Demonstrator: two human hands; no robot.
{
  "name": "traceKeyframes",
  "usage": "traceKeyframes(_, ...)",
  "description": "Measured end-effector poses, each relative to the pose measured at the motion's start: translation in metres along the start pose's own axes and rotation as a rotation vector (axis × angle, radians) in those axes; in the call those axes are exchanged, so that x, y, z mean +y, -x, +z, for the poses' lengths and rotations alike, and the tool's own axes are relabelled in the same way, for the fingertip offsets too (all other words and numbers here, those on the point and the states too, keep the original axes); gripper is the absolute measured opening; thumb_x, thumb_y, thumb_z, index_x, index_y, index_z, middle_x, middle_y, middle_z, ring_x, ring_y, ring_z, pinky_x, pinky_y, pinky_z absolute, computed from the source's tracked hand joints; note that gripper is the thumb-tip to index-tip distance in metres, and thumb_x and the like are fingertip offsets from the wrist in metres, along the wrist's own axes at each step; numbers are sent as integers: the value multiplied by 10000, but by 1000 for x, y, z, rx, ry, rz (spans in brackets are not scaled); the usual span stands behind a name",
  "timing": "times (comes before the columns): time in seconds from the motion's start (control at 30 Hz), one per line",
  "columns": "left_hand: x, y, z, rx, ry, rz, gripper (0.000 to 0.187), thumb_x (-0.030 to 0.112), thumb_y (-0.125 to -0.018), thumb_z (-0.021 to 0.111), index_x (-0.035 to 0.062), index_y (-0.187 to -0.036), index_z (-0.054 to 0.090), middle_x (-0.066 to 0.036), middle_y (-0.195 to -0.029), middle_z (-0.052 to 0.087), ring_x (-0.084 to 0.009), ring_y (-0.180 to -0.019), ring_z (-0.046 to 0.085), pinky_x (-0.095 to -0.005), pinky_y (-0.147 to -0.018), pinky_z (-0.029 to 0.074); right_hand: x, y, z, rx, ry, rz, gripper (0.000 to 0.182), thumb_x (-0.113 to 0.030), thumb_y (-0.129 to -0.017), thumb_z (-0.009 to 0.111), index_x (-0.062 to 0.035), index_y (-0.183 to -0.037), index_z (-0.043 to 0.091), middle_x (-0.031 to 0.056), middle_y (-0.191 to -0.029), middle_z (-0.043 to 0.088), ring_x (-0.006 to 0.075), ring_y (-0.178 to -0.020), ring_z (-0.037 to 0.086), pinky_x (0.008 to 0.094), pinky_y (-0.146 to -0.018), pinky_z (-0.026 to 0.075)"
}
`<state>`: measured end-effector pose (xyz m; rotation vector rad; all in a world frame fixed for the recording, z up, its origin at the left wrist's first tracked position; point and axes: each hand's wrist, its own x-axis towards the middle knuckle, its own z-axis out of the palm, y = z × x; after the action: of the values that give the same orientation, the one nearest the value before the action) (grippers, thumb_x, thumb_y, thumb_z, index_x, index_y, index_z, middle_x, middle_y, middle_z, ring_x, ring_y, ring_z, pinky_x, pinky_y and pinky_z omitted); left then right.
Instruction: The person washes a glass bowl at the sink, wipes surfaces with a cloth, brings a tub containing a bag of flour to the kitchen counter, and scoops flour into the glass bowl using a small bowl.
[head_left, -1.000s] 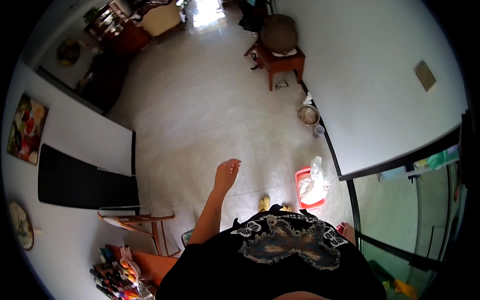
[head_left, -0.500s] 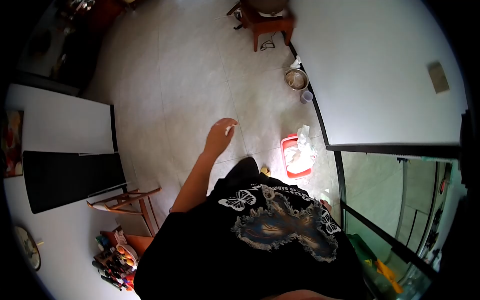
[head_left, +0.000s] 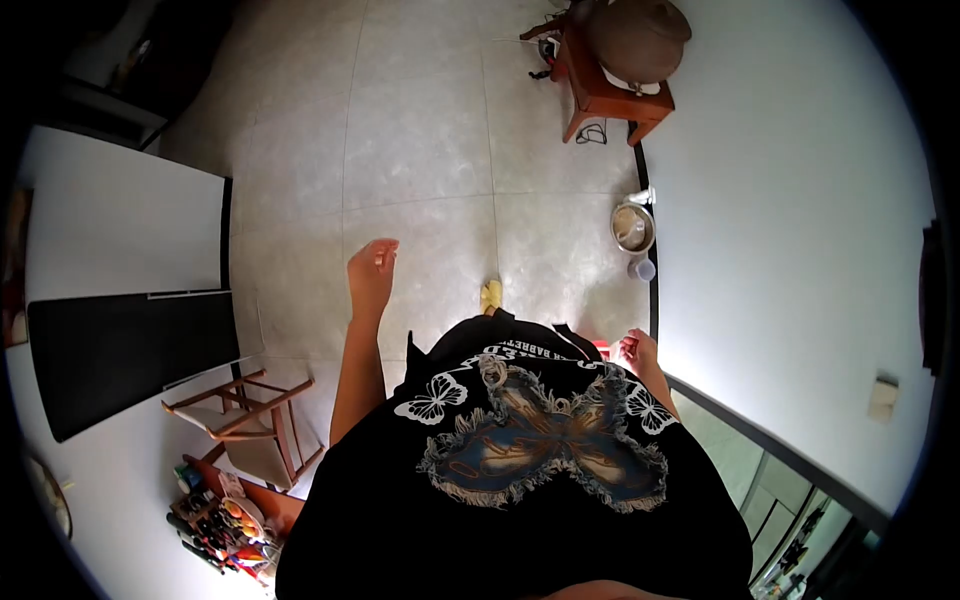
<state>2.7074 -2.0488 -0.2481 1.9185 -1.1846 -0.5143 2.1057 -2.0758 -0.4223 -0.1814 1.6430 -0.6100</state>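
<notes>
My left hand (head_left: 371, 278) hangs over the floor with its fingers curled in. A small pale spot shows at the fingers, too small to name. To the right, beside my black T-shirt (head_left: 540, 535) with its frayed butterfly patch, my right hand (head_left: 638, 350) is also curled, and what it holds, if anything, is hidden. Just left of that hand shows a sliver of a red bin (head_left: 601, 346), mostly covered by the shirt. A yellow slipper (head_left: 490, 296) pokes out ahead of the shirt hem.
Along the right wall stand a metal bowl (head_left: 632, 228) and a clear cup (head_left: 642, 269). Farther ahead, a wooden stool (head_left: 610, 98) bears a large brown pot (head_left: 640, 40). A wooden chair (head_left: 250, 432) and a red-brown table (head_left: 285, 510) with fruit are at left.
I have moved forward; the bowl and stool appear nearer, and the red bin has slid mostly behind my shirt. My left hand has shifted left, its white scrap no longer clear. My right hand shows more.
</notes>
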Motion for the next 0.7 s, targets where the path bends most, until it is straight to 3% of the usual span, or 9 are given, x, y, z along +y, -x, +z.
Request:
traceKeyframes(0.1, -8, -19, -1, 20, 10, 4, 135, 50, -904, 577, 18, -973, 689, -117, -888, 713, -201, -801, 695, -304, -711, 543, 4, -23, 2, 18, 37, 9, 232, -329, -917, 560, -158, -763, 541, -2, -564, 489, 146, -488, 502, 303, -440, 396)
traceKeyframes(0.17, 8, -24, 15, 45, 9, 10, 136, 54, -910, 585, 11, -985, 689, -107, -893, 718, -185, -812, 696, -297, -723, 537, 15, -36, -37, 57, 35, 66, 311, -346, -900, 562, -179, -662, 452, -21, -491, 361, 133, -401, 400, 293, -365, 306)
traceKeyframes(0.23, 45, -33, 36, 52, 62, 30, 132, 54, -909, 594, 11, -987, 691, -109, -894, 717, -185, -817, 696, -297, -724, 539, 41, -33, -93, 120, 35, -46, 353, -359, -897, 556, -183, -624, 418, -25, -471, 335, 135, -367, 363, 279, -339, 260)
traceKeyframes(0.33, 71, -34, 57, 60, 125, 18, 124, 56, -907, 612, 12, -988, 695, -112, -896, 717, -184, -826, 696, -299, -731, 543, 71, -4, -153, 287, 1, -8, 349, -354, -899, 564, -182, -632, 417, -23, -476, 344, 137, -361, 359, 286, -329, 255)
traceKeyframes(0.4, 49, -20, 66, 66, 149, -35, 121, 57, -905, 621, 13, -987, 698, -113, -897, 717, -184, -830, 696, -300, -738, 546, 97, 0, -185, 366, -8, 13, 339, -349, -905, 561, -180, -645, 424, -21, -486, 355, 140, -369, 369, 287, -331, 261)
traceKeyframes(0.47, 21, -24, 66, 20, 26, 90, 117, 57, -899, 630, 17, -980, 703, -109, -901, 720, -185, -832, 696, -303, -750, 551, 110, -4, -200, 414, -21, 20, 329, -345, -911, 559, -179, -657, 430, -19, -497, 367, 142, -376, 379, 288, -333, 267)
traceKeyframes(0.53, 12, -19, 71, 8, 27, 56, 118, 51, -895, 629, 20, -979, 705, -110, -906, 721, -192, -829, 698, -306, -755, 554, 111, -17, -212, 439, -18, 2, 319, -340, -917, 556, -177, -670, 436, -17, -507, 379, 144, -384, 389, 289, -335, 273)
traceKeyframes(0.67, 33, -16, 79, 31, -51, -6, 128, 37, -890, 618, 17, -981, 704, -114, -912, 722, -202, -825, 700, -305, -749, 555, 60, -66, -198, 345, 46, -124, 300, -331, -929, 552, -174, -695, 449, -12, -527, 402, 149, -399, 409, 290, -338, 284)
traceKeyframes(0.7, 41, -19, 76, 48, -114, 8, 130, 41, -891, 618, 18, -984, 705, -112, -914, 723, -199, -822, 699, -304, -746, 555, 23, -80, -171, 332, 136, 2, 216, -281, -917, 577, -170, -760, 478, -11, -561, 422, 143, -431, 415, 295, -359, 299)
